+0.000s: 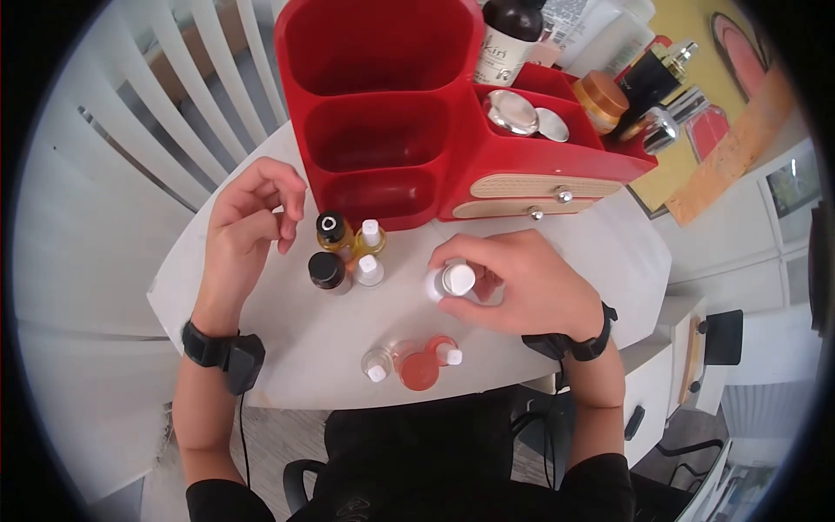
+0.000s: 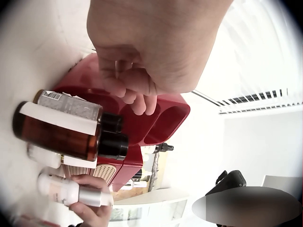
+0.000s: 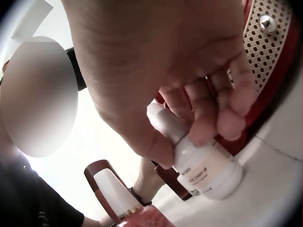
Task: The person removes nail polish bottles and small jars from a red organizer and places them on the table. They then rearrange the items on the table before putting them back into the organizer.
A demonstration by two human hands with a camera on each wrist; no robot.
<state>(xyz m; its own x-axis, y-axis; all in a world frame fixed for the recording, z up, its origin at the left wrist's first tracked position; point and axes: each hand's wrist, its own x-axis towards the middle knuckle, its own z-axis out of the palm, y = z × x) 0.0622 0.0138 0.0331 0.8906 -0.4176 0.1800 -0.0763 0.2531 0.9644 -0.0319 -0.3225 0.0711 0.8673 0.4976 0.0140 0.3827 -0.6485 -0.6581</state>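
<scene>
My right hand point(image 1: 535, 283) grips a white bottle point(image 1: 435, 285) with a white cap between thumb and fingers, over the right part of the table. In the right wrist view the labelled bottle point(image 3: 210, 172) stands slightly tilted, its base at the tabletop. My left hand point(image 1: 252, 209) hangs in the air with loosely curled fingers and holds nothing, left of a group of bottles. That group has a dark-capped brown bottle point(image 1: 327, 271), a black-capped yellow bottle point(image 1: 331, 228) and two white-capped ones. In the left wrist view the brown bottle point(image 2: 59, 132) is below the left hand point(image 2: 147, 52).
A red organizer point(image 1: 452, 174) stands at the back with compartments, drawers and cosmetics on its right side. Near the front edge of the table point(image 1: 296, 348) are a clear bottle point(image 1: 377, 364), a red-capped bottle point(image 1: 418, 370) and a small white-capped red bottle point(image 1: 448, 351).
</scene>
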